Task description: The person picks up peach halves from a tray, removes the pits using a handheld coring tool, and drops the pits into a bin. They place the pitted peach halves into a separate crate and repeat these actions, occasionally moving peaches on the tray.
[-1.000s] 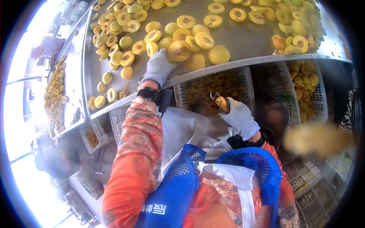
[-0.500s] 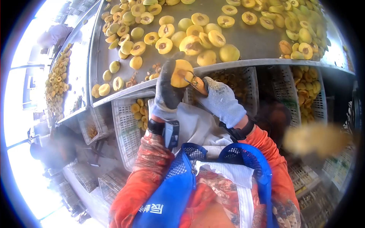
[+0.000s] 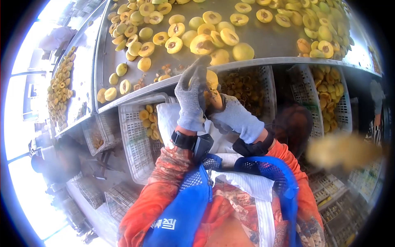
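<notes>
My left hand (image 3: pixel 191 99), in a grey glove with a dark palm, is turned edge-on and grips a yellow peach half (image 3: pixel 212 79). Only part of that half shows beyond the fingers. Close against it, my right hand (image 3: pixel 239 118), gloved in light grey, holds a pitting tool (image 3: pixel 215 100) by its wooden handle. The tool's metal tip is hidden now between the hands and the fruit. Both hands are just off the front edge of a metal table (image 3: pixel 271 45), where many cut peach halves (image 3: pixel 201 44) lie, several still showing a brown pit or hollow.
Under the table edge stand plastic crates: one with yellow halves (image 3: pixel 150 122), one with brownish scraps (image 3: pixel 242 88), another full of halves (image 3: pixel 329 94) at right. A blurred yellow shape (image 3: pixel 343 151) covers the right side. A co-worker's gloved hand (image 3: pixel 376 96) shows at far right.
My left hand has rotated inward, so the peach half's cut face has turned from view. The tool has moved in against the fruit. A co-worker's arm has appeared at far right.
</notes>
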A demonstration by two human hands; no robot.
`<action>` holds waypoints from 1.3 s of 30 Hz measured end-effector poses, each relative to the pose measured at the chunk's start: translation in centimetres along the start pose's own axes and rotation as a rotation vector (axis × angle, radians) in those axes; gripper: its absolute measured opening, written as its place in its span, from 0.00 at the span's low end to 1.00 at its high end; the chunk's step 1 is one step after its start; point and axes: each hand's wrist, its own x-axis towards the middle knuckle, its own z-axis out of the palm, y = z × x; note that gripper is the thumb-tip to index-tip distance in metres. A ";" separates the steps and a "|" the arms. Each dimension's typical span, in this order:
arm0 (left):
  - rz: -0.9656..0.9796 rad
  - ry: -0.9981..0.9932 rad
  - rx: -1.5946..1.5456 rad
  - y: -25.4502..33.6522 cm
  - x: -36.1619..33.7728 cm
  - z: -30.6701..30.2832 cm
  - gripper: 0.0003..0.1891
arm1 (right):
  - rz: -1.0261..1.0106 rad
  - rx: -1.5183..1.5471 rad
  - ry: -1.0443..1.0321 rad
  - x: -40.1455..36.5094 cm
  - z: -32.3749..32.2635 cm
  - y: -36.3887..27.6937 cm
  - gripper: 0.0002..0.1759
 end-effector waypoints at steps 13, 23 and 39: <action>-0.116 -0.002 -0.121 0.7 0.8 -5.4 0.26 | 0.043 0.968 -0.502 -2.4 -2.5 1.1 0.10; -0.091 -0.066 1.132 -0.6 14.0 -16.3 0.28 | 0.016 -0.703 0.356 0.2 -6.3 7.5 0.25; -0.381 -0.102 -0.820 -1.3 7.2 -7.8 0.28 | -0.225 -0.705 0.288 1.9 -1.7 1.0 0.20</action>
